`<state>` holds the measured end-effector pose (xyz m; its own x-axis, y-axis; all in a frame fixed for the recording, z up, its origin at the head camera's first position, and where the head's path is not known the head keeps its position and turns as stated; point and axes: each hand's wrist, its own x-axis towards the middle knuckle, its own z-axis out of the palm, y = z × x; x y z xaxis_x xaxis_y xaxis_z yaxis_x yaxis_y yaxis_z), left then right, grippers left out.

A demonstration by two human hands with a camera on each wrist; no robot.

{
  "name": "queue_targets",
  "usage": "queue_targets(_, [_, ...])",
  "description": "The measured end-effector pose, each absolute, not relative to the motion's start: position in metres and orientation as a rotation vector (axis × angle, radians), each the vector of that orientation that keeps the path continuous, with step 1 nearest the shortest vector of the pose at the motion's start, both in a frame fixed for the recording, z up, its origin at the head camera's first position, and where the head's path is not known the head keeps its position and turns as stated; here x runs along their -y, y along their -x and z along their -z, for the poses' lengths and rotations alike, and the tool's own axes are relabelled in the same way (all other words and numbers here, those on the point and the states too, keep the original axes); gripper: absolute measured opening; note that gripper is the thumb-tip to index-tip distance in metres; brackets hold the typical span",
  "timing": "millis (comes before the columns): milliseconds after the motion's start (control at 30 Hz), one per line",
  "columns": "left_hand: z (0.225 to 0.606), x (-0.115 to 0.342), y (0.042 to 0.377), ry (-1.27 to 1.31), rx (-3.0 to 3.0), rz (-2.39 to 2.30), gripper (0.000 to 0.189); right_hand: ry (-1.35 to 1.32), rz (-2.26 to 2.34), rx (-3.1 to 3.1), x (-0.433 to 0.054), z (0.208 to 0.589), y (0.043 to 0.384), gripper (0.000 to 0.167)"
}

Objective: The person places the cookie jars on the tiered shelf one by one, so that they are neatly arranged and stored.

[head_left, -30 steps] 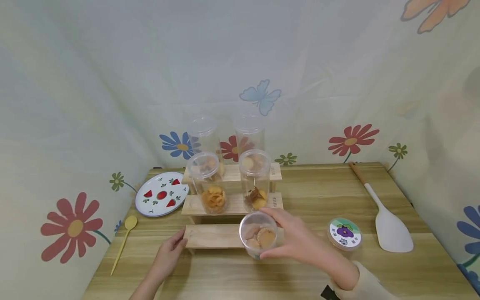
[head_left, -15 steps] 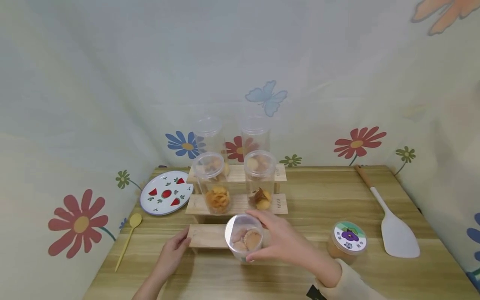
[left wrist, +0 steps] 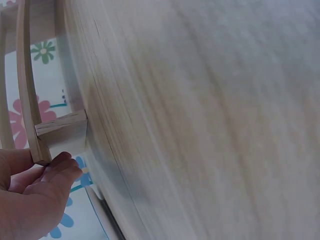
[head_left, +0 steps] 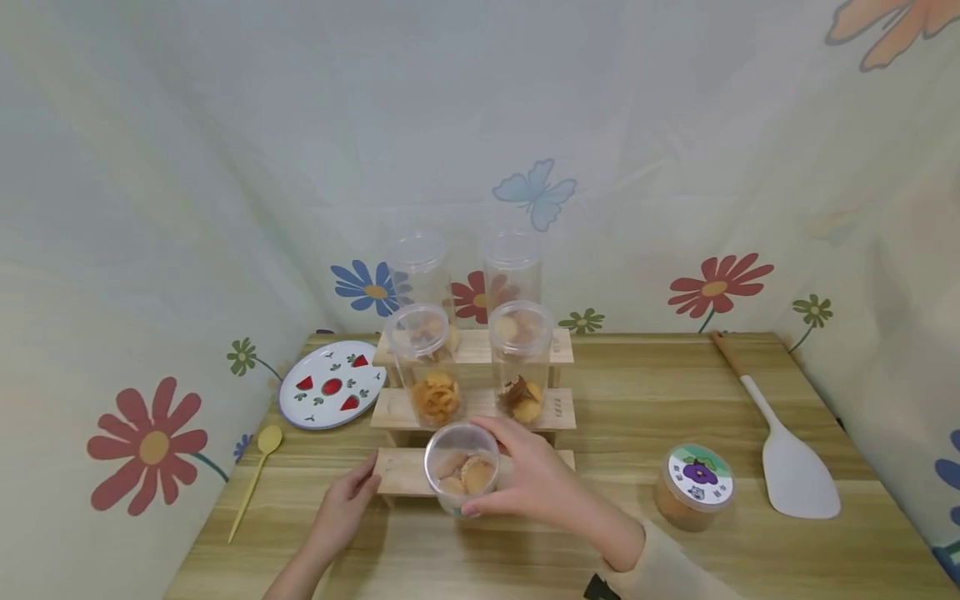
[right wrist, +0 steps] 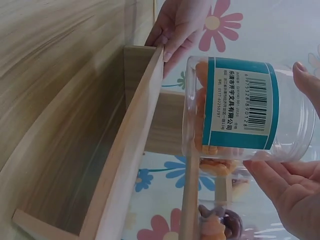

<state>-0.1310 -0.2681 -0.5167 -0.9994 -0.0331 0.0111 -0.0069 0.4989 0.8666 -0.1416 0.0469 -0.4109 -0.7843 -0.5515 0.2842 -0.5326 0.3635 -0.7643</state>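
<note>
My right hand (head_left: 536, 477) grips a clear plastic jar (head_left: 461, 471) of biscuits between thumb and fingers. In the right wrist view the jar's teal barcode label (right wrist: 242, 102) shows, and a gap separates its base from the lowest step of the three-step wooden rack (right wrist: 122, 145). At that step's left end, my left hand (head_left: 341, 510) pinches the board's edge; the left wrist view shows thumb and fingers on either side of it. On the middle step stand a jar of ring-shaped snacks (head_left: 435, 396) and a jar of brown and yellow snacks (head_left: 522, 400).
Two tall clear jars (head_left: 420, 258) stand on the top step. Left of the rack lie a watermelon-patterned plate (head_left: 315, 404) and a yellow spoon (head_left: 258, 475). To the right are a lidded tub (head_left: 697, 487) and a white spatula (head_left: 795, 467). Patterned cloth (head_left: 637, 167) hangs behind.
My right hand has carried the biscuit jar leftward over the lowest step, from its right part toward the middle. The left hand stays at the step's end. The head view has shifted slightly.
</note>
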Motion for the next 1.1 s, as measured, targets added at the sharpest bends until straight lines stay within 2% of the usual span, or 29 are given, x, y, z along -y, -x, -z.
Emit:
queue_targets(833, [0.51,0.265,0.129,-0.065,2.705,1.618,0.044,0.87,1.585,-2.558,-0.005,0.443,0.15,0.1])
queue_targets(1100, [0.512,0.265,0.13,-0.067,2.699,1.597,0.043,0.904,1.548,-2.641,0.003,0.455,0.149,0.099])
